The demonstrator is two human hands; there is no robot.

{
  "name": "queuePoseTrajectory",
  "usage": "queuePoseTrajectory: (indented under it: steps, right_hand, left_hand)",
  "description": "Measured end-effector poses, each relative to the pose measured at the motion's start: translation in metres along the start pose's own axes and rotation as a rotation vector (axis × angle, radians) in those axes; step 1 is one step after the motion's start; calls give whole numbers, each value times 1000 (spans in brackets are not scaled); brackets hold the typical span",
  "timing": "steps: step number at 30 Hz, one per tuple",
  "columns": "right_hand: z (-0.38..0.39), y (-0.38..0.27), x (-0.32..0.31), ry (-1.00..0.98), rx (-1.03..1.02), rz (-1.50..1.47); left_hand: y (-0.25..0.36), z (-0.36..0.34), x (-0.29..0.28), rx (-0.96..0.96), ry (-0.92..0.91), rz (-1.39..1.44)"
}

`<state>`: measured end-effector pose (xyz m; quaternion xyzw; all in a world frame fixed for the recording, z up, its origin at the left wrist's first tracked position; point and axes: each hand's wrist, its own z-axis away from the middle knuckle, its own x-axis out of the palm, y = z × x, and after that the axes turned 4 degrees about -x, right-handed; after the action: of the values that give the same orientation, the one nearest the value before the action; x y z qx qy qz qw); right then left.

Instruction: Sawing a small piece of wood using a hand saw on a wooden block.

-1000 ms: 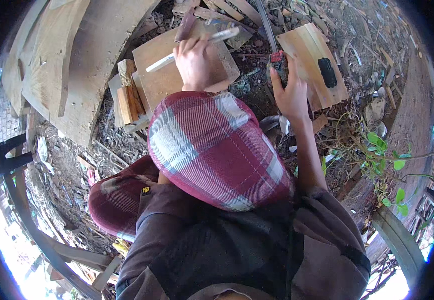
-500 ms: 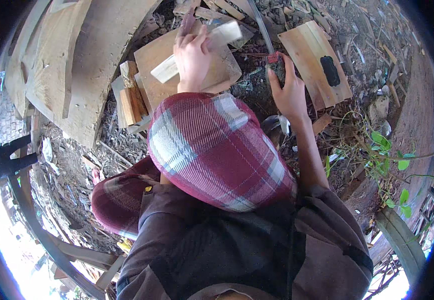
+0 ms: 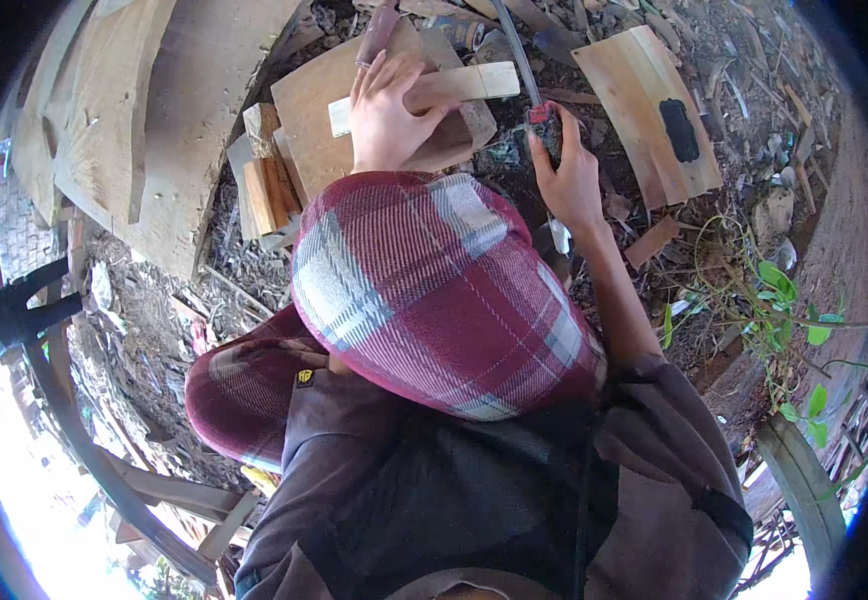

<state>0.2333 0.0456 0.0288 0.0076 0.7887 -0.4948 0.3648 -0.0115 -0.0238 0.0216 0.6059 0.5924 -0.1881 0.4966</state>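
In the head view, the left hand (image 3: 386,125) lies across a pale, flat, straight wooden strip (image 3: 474,83), with its fingers stretched out ahead and somewhat apart and its thumb angled out to the right. Whether the fingers pinch the strip underneath cannot be told. The strip slants over a tan, four-sided wooden board (image 3: 314,95) on the ground, its short left end showing past the hand and its longer right end reaching beyond the board. The fingertips are at the near end of a reddish-brown, rounded handle (image 3: 378,38); contact there is unclear.

The right hand (image 3: 572,170) has its fingers closed around the dark grip with a red patch of a long, narrow grey blade (image 3: 516,45), which points away toward the top edge. The strip's right end is just beside this blade; whether they touch cannot be told.

Right of the blade lies a light-brown wooden panel (image 3: 644,125) bearing a black oblong patch. Left of the board sits an orange-brown wooden block (image 3: 262,195). A maroon-and-white plaid knee (image 3: 444,290) rises between the forearms.
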Motion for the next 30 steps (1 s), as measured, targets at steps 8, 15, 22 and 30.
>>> queuePoseTrajectory:
  steps: [8, 15, 22, 30]
  right_hand:
    - [12, 2, 11, -88, 109, -51]
    - [12, -16, -4, -289, 92, 138]
    - [11, -40, -19, -364, 173, 205]
    - [18, -57, -29, -433, 243, 335]
  left_hand:
    - [7, 13, 8, -152, 59, 18]
    - [17, 23, 17, -256, 96, -111]
    - [30, 26, 18, -273, 84, -230]
    - [34, 27, 25, -325, 100, -259]
